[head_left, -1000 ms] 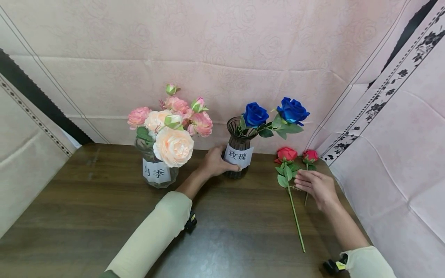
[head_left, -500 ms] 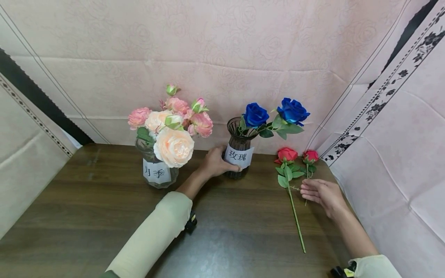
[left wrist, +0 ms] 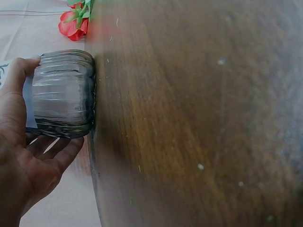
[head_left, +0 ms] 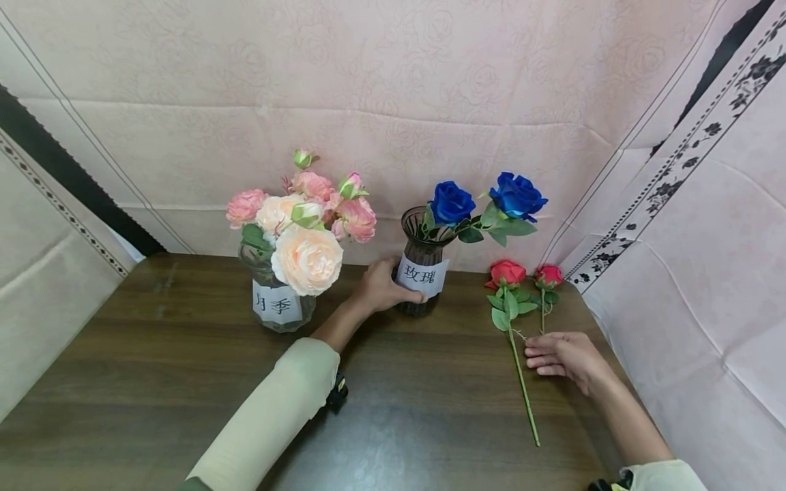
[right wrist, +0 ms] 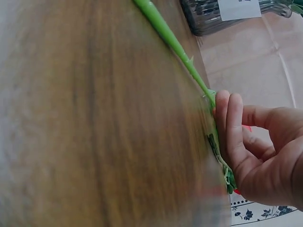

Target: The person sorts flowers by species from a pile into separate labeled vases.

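Note:
My left hand (head_left: 382, 285) grips a dark, ribbed glass vase (head_left: 424, 255) from its left side, thumb across the front below a white paper label. Two blue roses (head_left: 517, 196) lean out of its mouth to the right. In the left wrist view, the fingers wrap the vase's lower body (left wrist: 64, 92). My right hand (head_left: 568, 358) is low over the table with fingers nearly straight, at the lower stem of the shorter red rose (head_left: 548, 275), hiding the stem's end. Left of it lies a longer red rose (head_left: 507, 273), its bare stem (right wrist: 163, 33) running past the fingertips in the right wrist view.
A clear glass vase (head_left: 307, 315) with a white label stands at the left, full of pink and cream flowers (head_left: 307, 259). Behind the dark wooden table (head_left: 153, 382) hangs pale pink cloth (head_left: 393, 82), and a patterned cloth wall (head_left: 694, 286) closes the right side.
My right hand has drawn back toward me and slightly right, from the roses' leaves down along the shorter stem. Neither red rose has clearly shifted. The left hand stays on the vase.

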Tool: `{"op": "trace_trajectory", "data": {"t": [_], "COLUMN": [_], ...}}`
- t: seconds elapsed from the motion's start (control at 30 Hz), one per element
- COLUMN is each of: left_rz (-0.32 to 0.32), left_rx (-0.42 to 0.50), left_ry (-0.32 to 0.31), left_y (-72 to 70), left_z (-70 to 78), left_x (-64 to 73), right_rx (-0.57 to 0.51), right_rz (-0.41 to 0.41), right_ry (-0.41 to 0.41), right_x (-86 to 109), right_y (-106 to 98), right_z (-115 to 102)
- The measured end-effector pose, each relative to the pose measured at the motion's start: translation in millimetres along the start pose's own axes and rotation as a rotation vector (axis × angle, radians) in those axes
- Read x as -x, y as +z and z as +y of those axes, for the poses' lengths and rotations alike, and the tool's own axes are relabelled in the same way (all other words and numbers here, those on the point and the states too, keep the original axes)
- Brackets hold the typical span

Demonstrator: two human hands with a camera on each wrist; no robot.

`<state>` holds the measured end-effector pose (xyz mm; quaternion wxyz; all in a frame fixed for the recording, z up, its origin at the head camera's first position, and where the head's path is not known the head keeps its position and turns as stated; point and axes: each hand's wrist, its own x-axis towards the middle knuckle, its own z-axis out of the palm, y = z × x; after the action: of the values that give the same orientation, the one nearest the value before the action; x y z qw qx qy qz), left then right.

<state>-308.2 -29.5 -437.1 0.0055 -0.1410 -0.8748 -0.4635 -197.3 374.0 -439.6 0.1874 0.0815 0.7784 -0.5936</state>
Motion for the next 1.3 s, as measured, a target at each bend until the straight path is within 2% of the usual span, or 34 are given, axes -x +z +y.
{"op": "trace_trajectory", "data": {"t": [0.2,0.43,0.77,0.97,1.17,1.3], "left_rz": [-0.002,-0.003,-0.003,-0.004,-0.004,-0.002], "left_rx": [-0.004,-0.006,-0.017,-0.017,-0.025,-0.032], "left_ry": [-0.004,-0.010,-0.020,-0.027,-0.005,-0.001], "left_y": [-0.5,-1.3,-0.7,-0.7,-1.0,-1.2], "left_z": [0.1,0.8,1.5,1.3,0.2,-0.2], "left_x": [-0.1,-0.3,0.0,0.1,-1.0,-1.3], "right_rx": [0.016,0.113,0.258,0.227,0.210,0.163], "right_rz": [-0.029,-0.050,0.024,0.049,0.027,0.007], "right_ry": [0.033,0.037,0.016,0.006,-0.010,-0.008], "right_x": [2.2,4.9,5.0,4.2,5.7,7.2], "right_y": [4,11,32,42,48,49], "right_z": [1,-1,-8,-12,-14,-16]}}
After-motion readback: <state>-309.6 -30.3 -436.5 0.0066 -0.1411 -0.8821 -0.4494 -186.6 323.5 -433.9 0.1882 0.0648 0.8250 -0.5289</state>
